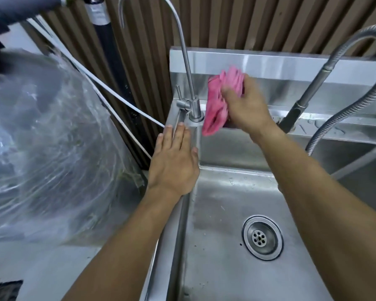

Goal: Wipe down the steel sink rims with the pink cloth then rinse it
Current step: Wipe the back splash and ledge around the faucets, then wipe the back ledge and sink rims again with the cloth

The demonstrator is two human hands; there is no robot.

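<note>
Right hand (245,105) around pink cloth (219,103)

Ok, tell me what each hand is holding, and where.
Right hand grips the bunched pink cloth at its right side. Left hand holds nothing; it lies flat on the sink rim.

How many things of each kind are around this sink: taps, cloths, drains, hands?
Steel taps: 2, a thin gooseneck tap and a coiled-hose sprayer tap
Pink cloths: 1
Round steel drains: 1
Hands: 2, left, right
Total: 6
</note>
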